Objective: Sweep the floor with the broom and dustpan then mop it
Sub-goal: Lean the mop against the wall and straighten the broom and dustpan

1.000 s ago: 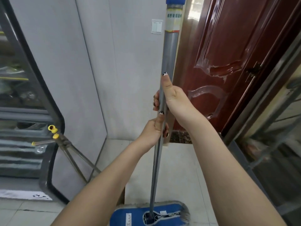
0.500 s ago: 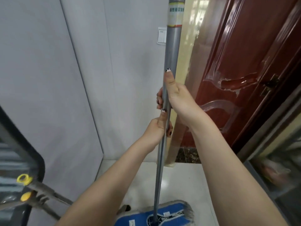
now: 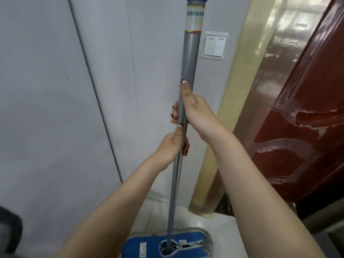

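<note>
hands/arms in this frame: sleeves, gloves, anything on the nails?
No gloves, and no sleeves in view: both forearms are bare to the frame edge. Left hand and right hand have dark-painted nails with small white designs on the thumbnails. No rings, watch or bracelets visible.

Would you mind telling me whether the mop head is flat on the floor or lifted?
Flat on the floor: the blue mop head lies level on the tiles.
</note>
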